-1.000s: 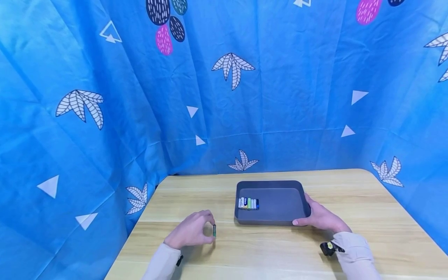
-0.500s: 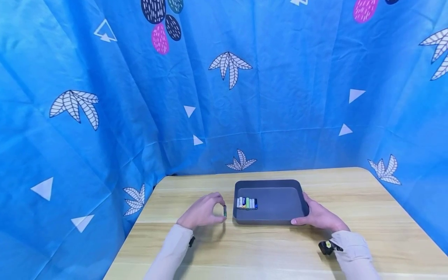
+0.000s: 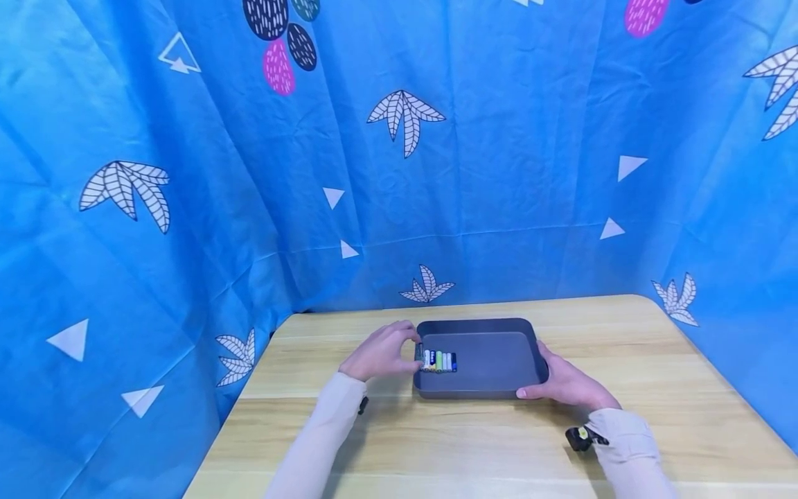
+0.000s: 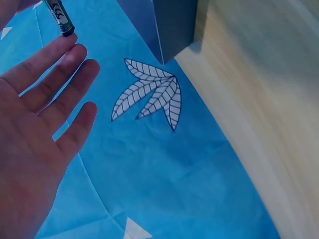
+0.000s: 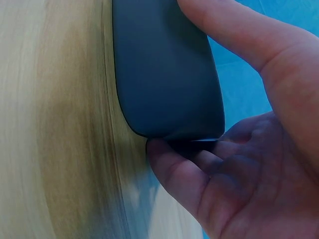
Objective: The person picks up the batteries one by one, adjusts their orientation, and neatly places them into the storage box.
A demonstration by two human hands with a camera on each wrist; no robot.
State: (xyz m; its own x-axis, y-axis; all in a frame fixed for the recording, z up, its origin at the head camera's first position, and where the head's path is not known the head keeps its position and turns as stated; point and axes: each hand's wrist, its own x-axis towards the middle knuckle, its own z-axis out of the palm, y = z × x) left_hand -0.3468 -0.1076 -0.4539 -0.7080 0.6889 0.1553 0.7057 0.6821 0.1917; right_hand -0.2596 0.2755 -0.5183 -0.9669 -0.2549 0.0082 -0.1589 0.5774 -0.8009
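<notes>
My left hand is at the left end of a dark grey tray, pinching a small battery between thumb and forefinger. In the left wrist view this battery has a dark green wrapper with pale lettering, and one end meets a fingertip. Inside the tray, along its left side, several batteries lie in a row, with white, yellow, green and dark blue wrappers. My right hand grips the tray's near right corner, thumb on the front wall. Close up, fingers curl under the tray wall.
The tray stands on a light wooden table with rounded far corners. A blue patterned curtain hangs behind and along both sides. A small dark camera is strapped to the right wrist.
My left hand has carried the battery right and away from me, from the bare table to the tray's left end. The right hand keeps its grip on the tray.
</notes>
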